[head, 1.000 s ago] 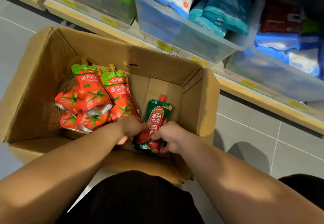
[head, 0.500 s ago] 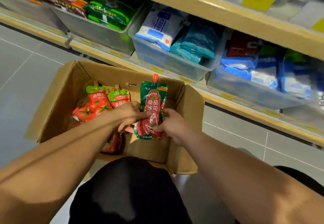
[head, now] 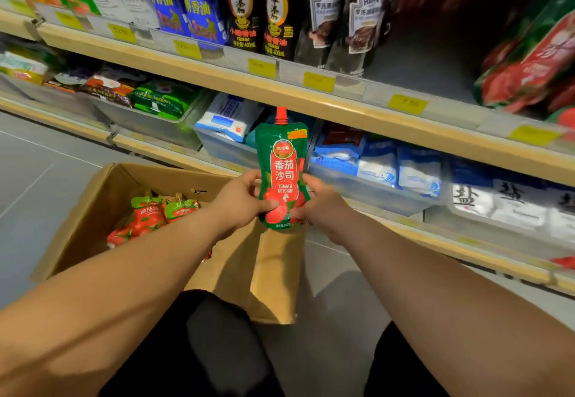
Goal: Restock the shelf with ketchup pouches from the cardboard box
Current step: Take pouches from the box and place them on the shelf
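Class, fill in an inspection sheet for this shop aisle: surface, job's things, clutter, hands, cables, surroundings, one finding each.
Surface: grey tiled floor, the cardboard box standing open on it.
Job's things: one green ketchup pouch held upright, red cap up, in front of the shelves; more red pouches lie inside the box.
Clutter: nothing seen.
Hands: left hand and right hand both grip the held pouch's lower half.
Cables: nothing seen.
Surroundings: yellow price tags, dark bottles above, bins of white and blue bags below.
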Motion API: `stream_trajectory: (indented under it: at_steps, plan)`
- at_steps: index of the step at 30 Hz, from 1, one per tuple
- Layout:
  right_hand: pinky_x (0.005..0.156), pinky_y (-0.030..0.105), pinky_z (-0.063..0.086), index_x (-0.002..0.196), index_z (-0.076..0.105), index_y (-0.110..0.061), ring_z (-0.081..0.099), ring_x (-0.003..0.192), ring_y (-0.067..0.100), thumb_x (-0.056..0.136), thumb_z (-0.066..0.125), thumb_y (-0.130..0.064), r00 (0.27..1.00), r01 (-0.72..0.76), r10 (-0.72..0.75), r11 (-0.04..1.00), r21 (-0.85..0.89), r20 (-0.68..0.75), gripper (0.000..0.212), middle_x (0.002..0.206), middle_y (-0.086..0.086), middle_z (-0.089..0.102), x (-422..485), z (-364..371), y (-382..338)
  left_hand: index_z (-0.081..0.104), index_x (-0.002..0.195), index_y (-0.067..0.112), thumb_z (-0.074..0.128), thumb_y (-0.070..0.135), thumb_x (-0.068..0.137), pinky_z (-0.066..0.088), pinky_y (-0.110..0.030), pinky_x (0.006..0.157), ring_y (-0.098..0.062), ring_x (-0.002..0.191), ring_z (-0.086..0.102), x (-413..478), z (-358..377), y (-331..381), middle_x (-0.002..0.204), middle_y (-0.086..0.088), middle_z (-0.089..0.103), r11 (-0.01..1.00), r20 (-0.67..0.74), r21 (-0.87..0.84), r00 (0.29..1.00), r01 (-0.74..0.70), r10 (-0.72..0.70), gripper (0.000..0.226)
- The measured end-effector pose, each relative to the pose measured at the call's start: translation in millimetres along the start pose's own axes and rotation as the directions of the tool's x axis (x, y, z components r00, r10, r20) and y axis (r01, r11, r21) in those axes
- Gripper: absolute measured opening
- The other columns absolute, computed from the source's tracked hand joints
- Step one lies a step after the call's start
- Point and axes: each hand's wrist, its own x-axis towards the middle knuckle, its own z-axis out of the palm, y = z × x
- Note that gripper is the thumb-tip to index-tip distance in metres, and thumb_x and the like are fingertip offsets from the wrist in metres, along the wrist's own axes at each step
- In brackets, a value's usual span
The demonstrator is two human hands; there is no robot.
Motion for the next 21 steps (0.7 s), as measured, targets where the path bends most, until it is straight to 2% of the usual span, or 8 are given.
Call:
stream_trajectory:
  at_steps: [1, 3, 6, 10, 12, 14, 18, 21]
  plan:
    - [0.079, 0.030, 0.052, 0.129, 0.050, -0.017, 0.061, 0.090, 0.015, 0.069, 0.072, 0.008, 0.999, 0.034, -0.034, 0.999, -0.006, -0.012, 0.069, 0.098, -0.004, 0.062, -1, -4, -2, 0.054, 0.117, 0.024, 0.073, 0.007, 0.077, 0.053, -0.043, 0.090, -0.017, 0.092, 0.065, -1, 4, 4, 0.097, -0.004, 0.068, 0.999, -0.028, 0.020, 0.999, -0.034, 0.035, 0.048]
    - [0.088, 0.034, 0.050, 0.129, 0.050, -0.012, 0.060, 0.094, 0.017, 0.068, 0.075, 0.007, 0.993, 0.072, -0.073, 0.997, -0.014, -0.096, 0.070, 0.107, 0.003, 0.062, -10, -28, -5, 0.051, 0.120, 0.026, 0.073, 0.014, 0.079, 0.052, -0.041, 0.090, -0.016, 0.097, 0.063, 0, 26, 20, 0.105, 0.000, 0.066, 0.986, -0.080, 0.093, 0.986, -0.141, 0.148, 0.048]
    - [0.089, 0.033, 0.050, 0.125, 0.055, -0.012, 0.060, 0.092, 0.016, 0.070, 0.075, 0.000, 0.955, 0.122, -0.152, 0.984, -0.130, -0.254, 0.059, 0.106, 0.003, 0.065, -19, -63, -7, 0.048, 0.123, 0.029, 0.070, 0.025, 0.081, 0.050, -0.036, 0.087, -0.015, 0.099, 0.061, 3, 59, 45, 0.109, 0.006, 0.064, 0.927, -0.166, 0.251, 0.931, -0.278, 0.324, 0.047]
    - [0.093, 0.033, 0.048, 0.126, 0.057, -0.015, 0.061, 0.100, 0.017, 0.077, 0.069, -0.003, 0.865, 0.215, -0.289, 0.952, -0.216, -0.411, 0.052, 0.112, 0.003, 0.066, -29, -105, -7, 0.049, 0.121, 0.025, 0.067, 0.026, 0.083, 0.043, -0.025, 0.075, -0.013, 0.096, 0.060, 5, 101, 81, 0.101, 0.012, 0.059, 0.844, -0.245, 0.320, 0.823, -0.430, 0.512, 0.041]
    - [0.093, 0.036, 0.048, 0.122, 0.059, -0.015, 0.061, 0.098, 0.018, 0.078, 0.068, -0.003, 0.807, 0.277, -0.362, 0.930, -0.243, -0.466, 0.046, 0.110, 0.005, 0.066, -35, -127, -10, 0.051, 0.117, 0.020, 0.066, 0.024, 0.084, 0.041, -0.022, 0.073, -0.013, 0.094, 0.061, 7, 119, 99, 0.103, 0.006, 0.064, 0.805, -0.278, 0.339, 0.765, -0.487, 0.580, 0.037]
    - [0.089, 0.035, 0.050, 0.116, 0.061, -0.017, 0.062, 0.096, 0.017, 0.079, 0.067, -0.004, 0.752, 0.342, -0.435, 0.900, -0.272, -0.495, 0.040, 0.106, 0.004, 0.067, -40, -147, -14, 0.051, 0.119, 0.020, 0.064, 0.023, 0.085, 0.047, -0.026, 0.072, -0.017, 0.090, 0.064, 8, 135, 116, 0.103, 0.000, 0.068, 0.767, -0.287, 0.346, 0.717, -0.540, 0.635, 0.036]
    - [0.076, 0.018, 0.047, 0.112, 0.061, -0.029, 0.060, 0.086, -0.002, 0.081, 0.065, -0.012, 0.694, 0.422, -0.489, 0.871, -0.252, -0.529, 0.035, 0.093, -0.018, 0.066, -52, -176, -14, 0.045, 0.130, 0.023, 0.058, 0.025, 0.089, 0.050, -0.034, 0.080, -0.021, 0.094, 0.063, 7, 155, 144, 0.112, -0.001, 0.066, 0.713, -0.262, 0.385, 0.671, -0.586, 0.693, 0.043]
    - [0.076, 0.004, 0.044, 0.124, 0.057, -0.023, 0.056, 0.088, -0.016, 0.084, 0.061, -0.009, 0.656, 0.436, -0.475, 0.873, -0.220, -0.586, 0.043, 0.103, -0.015, 0.063, -58, -195, -15, 0.045, 0.125, 0.023, 0.057, 0.023, 0.089, 0.052, -0.041, 0.082, -0.021, 0.097, 0.063, 6, 167, 161, 0.114, -0.002, 0.064, 0.683, -0.199, 0.372, 0.665, -0.629, 0.720, 0.038]
